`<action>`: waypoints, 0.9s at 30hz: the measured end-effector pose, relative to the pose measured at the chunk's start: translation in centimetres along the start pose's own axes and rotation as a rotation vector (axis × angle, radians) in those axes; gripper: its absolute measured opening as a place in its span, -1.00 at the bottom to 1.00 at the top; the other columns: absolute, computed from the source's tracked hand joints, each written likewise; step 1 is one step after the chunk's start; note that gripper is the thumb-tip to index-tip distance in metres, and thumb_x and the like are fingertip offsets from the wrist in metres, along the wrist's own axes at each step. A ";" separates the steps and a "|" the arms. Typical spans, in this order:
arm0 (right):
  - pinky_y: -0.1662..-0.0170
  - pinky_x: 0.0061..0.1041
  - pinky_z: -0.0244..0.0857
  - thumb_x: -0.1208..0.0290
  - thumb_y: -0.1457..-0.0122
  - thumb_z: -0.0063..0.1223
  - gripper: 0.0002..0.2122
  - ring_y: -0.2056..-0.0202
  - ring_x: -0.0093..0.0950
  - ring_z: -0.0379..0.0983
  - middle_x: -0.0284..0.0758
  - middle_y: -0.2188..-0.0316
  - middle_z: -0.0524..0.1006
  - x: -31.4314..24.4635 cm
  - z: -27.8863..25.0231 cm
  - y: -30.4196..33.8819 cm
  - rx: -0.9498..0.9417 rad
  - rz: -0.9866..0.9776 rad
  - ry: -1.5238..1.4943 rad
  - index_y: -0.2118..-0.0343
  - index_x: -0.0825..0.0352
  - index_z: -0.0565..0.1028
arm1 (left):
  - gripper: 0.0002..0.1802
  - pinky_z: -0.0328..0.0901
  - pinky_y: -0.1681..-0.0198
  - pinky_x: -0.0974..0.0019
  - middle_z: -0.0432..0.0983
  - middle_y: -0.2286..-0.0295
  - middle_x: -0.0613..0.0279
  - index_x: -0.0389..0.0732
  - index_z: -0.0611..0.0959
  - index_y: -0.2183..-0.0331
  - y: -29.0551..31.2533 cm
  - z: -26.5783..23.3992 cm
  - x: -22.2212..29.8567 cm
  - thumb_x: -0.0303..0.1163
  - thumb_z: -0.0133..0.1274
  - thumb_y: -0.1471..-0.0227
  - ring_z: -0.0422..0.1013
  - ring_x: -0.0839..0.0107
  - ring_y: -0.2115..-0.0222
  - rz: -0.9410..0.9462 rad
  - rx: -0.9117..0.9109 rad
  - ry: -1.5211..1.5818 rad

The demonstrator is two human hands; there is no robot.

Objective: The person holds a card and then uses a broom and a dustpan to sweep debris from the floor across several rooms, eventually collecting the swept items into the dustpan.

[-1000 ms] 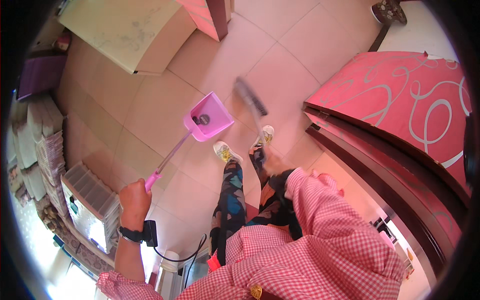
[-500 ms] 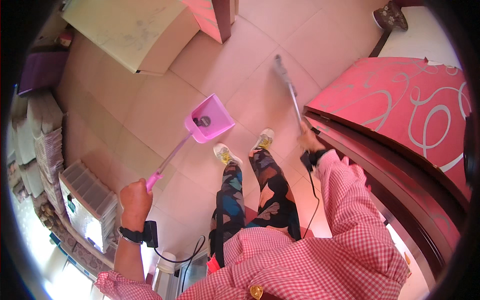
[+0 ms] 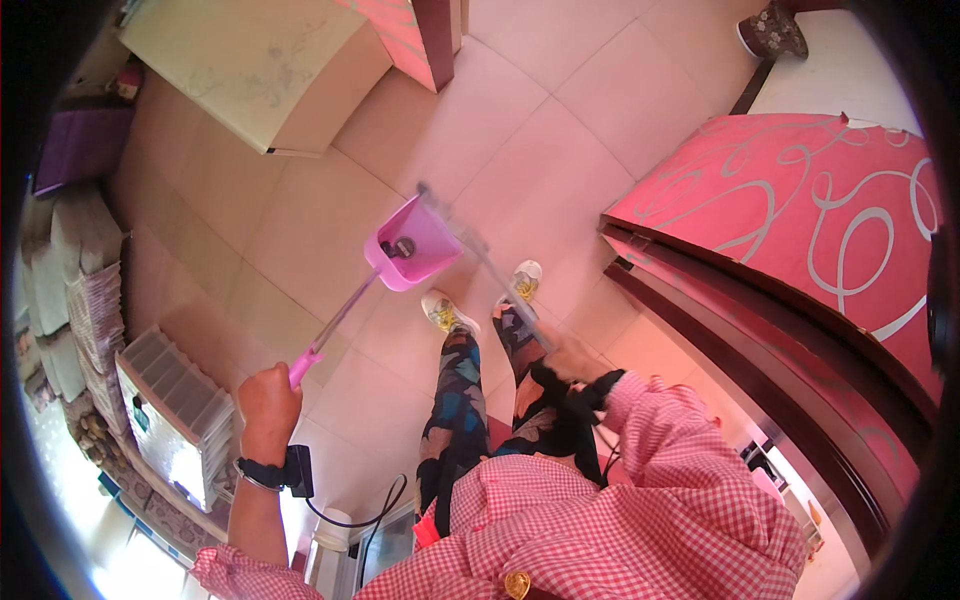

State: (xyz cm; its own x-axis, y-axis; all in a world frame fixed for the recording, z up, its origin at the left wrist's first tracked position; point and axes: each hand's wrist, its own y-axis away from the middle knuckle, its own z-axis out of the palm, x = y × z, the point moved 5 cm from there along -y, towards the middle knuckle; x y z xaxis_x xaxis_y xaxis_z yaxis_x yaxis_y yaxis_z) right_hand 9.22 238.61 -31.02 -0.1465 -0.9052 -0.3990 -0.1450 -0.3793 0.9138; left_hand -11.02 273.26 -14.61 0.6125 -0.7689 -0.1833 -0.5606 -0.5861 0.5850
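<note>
My left hand (image 3: 268,405) is closed round the pink grip of a long-handled dustpan (image 3: 425,255). Its pink-purple pan rests at floor level, left of my shoes, with some dark debris (image 3: 402,247) inside near the handle end. In my right hand (image 3: 572,362), blurred by motion, is the thin pale handle of a broom (image 3: 500,278). The broom's grey head, also smeared, lies along the open front edge of the pan. Whether its bristles touch the pan I cannot tell.
Beige floor tiles (image 3: 545,165) spread around my feet. On the right stands a red panel with silver swirls (image 3: 790,210) beside a dark door frame. A cream cabinet (image 3: 250,70) stands far left. Clear plastic drawers (image 3: 175,410) and a purple bin (image 3: 85,145) line the left side.
My right hand has swung the broom leftward, from the floor by the red panel to the dustpan's front edge. The left hand and the dustpan have stayed nearly still.
</note>
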 end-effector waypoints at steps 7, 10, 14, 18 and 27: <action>0.76 -0.53 0.04 0.63 0.20 -0.16 -0.64 0.77 -0.54 0.22 -0.34 0.76 0.27 3.0 -17.4 -10.5 0.383 -0.060 -0.167 0.23 0.25 0.23 | -0.88 0.25 0.59 0.21 0.39 0.71 0.06 -0.23 0.48 0.66 -0.2 -0.3 0.6 -0.40 0.02 0.37 0.36 0.17 0.66 0.025 0.014 0.000; 0.77 -0.47 0.05 0.63 0.25 -0.13 -0.68 0.75 -0.49 0.25 -0.30 0.80 0.27 0.2 -18.5 -14.5 0.520 0.036 0.051 0.32 0.30 0.27 | -0.88 0.24 0.59 0.21 0.38 0.71 0.07 -0.23 0.47 0.66 0.0 0.1 0.2 -0.40 0.03 0.38 0.36 0.17 0.66 0.001 -0.032 -0.022; 0.63 -0.37 0.13 0.58 0.19 -0.19 -0.63 0.64 -0.31 0.30 -0.17 0.70 0.32 2.2 -10.7 -15.1 0.491 -0.128 0.334 0.20 0.29 0.18 | -0.88 0.24 0.59 0.20 0.38 0.72 0.08 -0.22 0.47 0.66 0.0 -0.1 0.4 -0.40 0.03 0.38 0.35 0.17 0.66 0.000 -0.032 -0.005; 0.56 -0.33 0.19 0.58 0.16 -0.24 -0.57 0.56 -0.21 0.35 -0.10 0.59 0.37 5.4 2.5 -10.7 0.206 -0.270 0.138 0.11 0.25 0.14 | -0.87 0.24 0.59 0.20 0.38 0.71 0.08 -0.22 0.47 0.66 0.2 -0.1 0.1 -0.39 0.04 0.38 0.35 0.17 0.66 -0.007 -0.019 -0.017; 0.79 -0.56 0.05 0.59 0.18 -0.17 -0.42 0.81 -0.55 0.19 -0.36 0.75 0.26 6.1 1.2 0.3 0.111 -0.040 -0.215 -0.01 0.07 0.07 | -0.86 0.25 0.56 0.19 0.38 0.69 0.06 -0.23 0.48 0.67 0.1 -0.1 0.4 -0.39 0.06 0.40 0.35 0.14 0.63 0.018 -0.005 0.018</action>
State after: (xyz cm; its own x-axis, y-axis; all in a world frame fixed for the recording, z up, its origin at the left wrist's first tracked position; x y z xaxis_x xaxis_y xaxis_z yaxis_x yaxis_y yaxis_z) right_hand 7.05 233.16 -33.25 -0.3418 -0.8238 -0.4522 -0.2594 -0.3797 0.8880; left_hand -10.74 272.90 -14.56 0.6123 -0.7744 -0.1591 -0.5685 -0.5711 0.5922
